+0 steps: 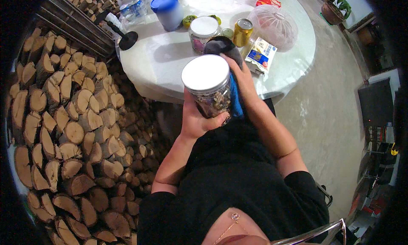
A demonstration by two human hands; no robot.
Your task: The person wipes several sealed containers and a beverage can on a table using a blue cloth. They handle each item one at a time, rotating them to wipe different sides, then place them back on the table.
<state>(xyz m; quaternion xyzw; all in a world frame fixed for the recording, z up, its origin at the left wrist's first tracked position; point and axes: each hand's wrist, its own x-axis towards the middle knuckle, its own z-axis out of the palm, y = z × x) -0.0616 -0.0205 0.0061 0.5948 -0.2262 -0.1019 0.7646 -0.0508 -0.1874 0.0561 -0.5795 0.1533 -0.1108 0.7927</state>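
My left hand (199,119) grips a clear jar (212,104) with a white screw lid (205,72), tilted slightly and held above the table's near edge. Brownish dried pieces show through its wall. My right hand (240,76) holds a dark grey and blue cloth (235,96) against or close beside the jar's right side; whether the cloth touches it is hard to tell. Part of the cloth bulges up beyond the lid. A second white-lidded jar (204,30) stands on the table just behind.
The round table (149,66) has a white cover. On it are a blue-lidded tub (167,14), greenish fruit (189,21), a gold can (243,33), a snack packet (262,55), a pink mesh basket or cover (274,28) and a black stand (128,40). Stacked firewood (73,127) lines the left.
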